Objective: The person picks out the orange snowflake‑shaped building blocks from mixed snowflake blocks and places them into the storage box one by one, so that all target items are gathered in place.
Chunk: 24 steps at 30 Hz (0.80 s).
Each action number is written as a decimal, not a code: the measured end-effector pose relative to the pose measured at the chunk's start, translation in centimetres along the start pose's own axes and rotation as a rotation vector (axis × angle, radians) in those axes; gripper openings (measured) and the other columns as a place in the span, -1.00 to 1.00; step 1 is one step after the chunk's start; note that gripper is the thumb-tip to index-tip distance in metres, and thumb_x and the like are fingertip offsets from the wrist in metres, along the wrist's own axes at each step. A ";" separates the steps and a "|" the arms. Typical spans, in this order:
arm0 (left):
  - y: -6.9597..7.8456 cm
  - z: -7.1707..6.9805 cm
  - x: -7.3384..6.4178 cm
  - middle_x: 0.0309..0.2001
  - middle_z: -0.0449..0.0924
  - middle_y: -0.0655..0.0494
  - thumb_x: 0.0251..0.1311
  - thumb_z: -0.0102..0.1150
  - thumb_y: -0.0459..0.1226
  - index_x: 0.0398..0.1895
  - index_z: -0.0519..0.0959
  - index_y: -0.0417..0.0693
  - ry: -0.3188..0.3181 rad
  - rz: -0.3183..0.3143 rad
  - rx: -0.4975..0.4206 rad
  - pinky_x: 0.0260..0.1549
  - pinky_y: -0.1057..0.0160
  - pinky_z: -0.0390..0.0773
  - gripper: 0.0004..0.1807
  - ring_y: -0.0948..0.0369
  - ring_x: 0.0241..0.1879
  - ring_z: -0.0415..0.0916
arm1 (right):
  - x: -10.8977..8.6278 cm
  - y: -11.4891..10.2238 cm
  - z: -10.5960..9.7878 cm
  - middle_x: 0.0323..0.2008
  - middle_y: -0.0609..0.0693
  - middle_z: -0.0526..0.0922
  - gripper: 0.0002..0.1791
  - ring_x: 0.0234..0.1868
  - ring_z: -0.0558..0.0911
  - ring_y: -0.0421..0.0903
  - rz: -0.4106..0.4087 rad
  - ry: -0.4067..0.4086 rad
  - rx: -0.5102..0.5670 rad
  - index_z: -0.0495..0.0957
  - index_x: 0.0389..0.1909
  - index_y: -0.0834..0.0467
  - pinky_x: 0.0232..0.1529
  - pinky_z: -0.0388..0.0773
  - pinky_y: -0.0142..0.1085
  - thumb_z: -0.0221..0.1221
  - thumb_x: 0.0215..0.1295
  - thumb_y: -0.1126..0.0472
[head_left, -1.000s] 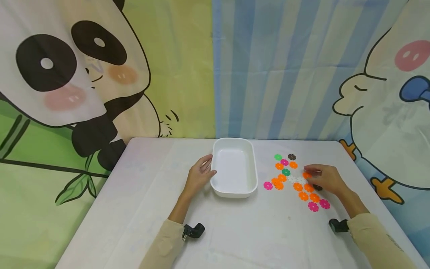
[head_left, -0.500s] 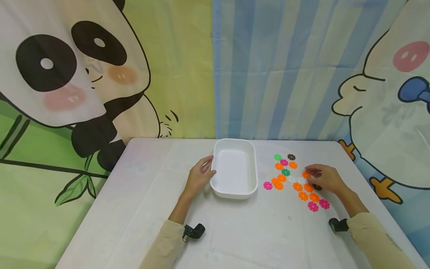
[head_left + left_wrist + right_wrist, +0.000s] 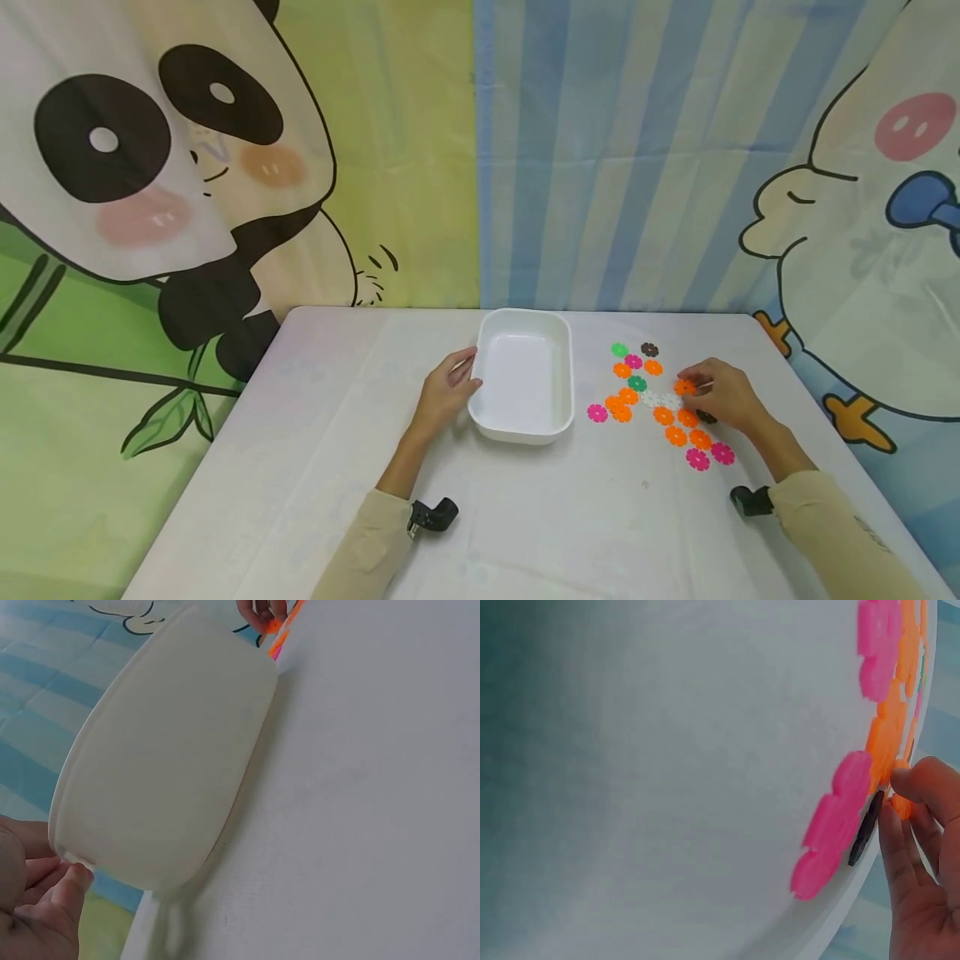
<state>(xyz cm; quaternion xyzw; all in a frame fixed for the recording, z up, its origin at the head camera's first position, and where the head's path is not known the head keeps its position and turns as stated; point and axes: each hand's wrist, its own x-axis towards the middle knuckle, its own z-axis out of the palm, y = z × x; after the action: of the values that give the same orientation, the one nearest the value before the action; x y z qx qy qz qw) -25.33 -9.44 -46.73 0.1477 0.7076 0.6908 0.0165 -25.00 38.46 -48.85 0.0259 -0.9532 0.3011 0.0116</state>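
My left hand (image 3: pixel 446 387) holds the near-left rim of a white rectangular plastic basin (image 3: pixel 522 379), thumb and fingers on either side of its edge. In the left wrist view, the basin's outer wall (image 3: pixel 165 757) fills the middle. Over on the right, my right hand (image 3: pixel 727 398) pinches an orange flower-shaped plastic disc (image 3: pixel 685 387) by its edge, at the side of a scattered group of like discs. The right wrist view has this orange disc (image 3: pixel 902 806) between thumb and fingers, just beyond a dark brown disc (image 3: pixel 866 829) and a pink disc (image 3: pixel 834 825).
Several orange discs (image 3: pixel 677 437), white ones (image 3: pixel 660 401) and pink ones (image 3: pixel 698 459) lie flat on the white tabletop (image 3: pixel 555 525). Green (image 3: pixel 637 383) and brown (image 3: pixel 649 349) discs lie farther back. A cartoon-printed curtain (image 3: pixel 600 150) hangs behind the table's far edge.
My right hand has risen slightly, and the orange disc at its fingertips has come up with it. The left hand stays on the basin's rim.
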 end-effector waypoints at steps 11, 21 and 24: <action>-2.8 0.2 0.3 0.34 0.34 -0.16 0.16 0.24 -0.51 0.30 0.38 -0.30 0.078 0.002 0.020 0.20 0.34 0.39 -0.41 0.04 0.32 0.31 | -0.3 0.4 0.1 -0.06 0.28 0.60 -0.53 -0.10 0.62 0.25 -0.006 0.009 0.005 0.59 0.03 0.29 -0.25 0.73 -0.09 0.39 0.12 0.19; -2.9 0.5 -0.2 0.29 0.41 -0.13 0.10 0.27 -0.51 0.26 0.42 -0.28 0.123 0.025 0.044 0.14 0.39 0.44 -0.42 0.09 0.27 0.38 | -0.1 0.0 0.0 0.01 0.34 0.58 -0.51 -0.01 0.59 0.31 0.052 -0.002 0.012 0.58 0.06 0.31 -0.26 0.73 -0.13 0.35 0.13 0.16; -2.9 0.5 -0.1 0.29 0.42 -0.11 0.10 0.27 -0.52 0.25 0.43 -0.28 0.123 0.025 0.042 0.14 0.41 0.44 -0.42 0.11 0.27 0.38 | 0.1 -0.4 0.1 0.04 0.34 0.57 -0.49 0.02 0.57 0.33 0.060 0.026 0.045 0.56 0.08 0.31 -0.24 0.73 -0.10 0.35 0.15 0.14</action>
<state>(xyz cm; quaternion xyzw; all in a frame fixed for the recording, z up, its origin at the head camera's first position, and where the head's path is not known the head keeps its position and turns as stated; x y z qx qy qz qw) -25.63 -8.97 -49.63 0.1141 0.7197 0.6838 -0.0387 -25.03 38.07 -48.69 -0.0062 -0.9463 0.3229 0.0145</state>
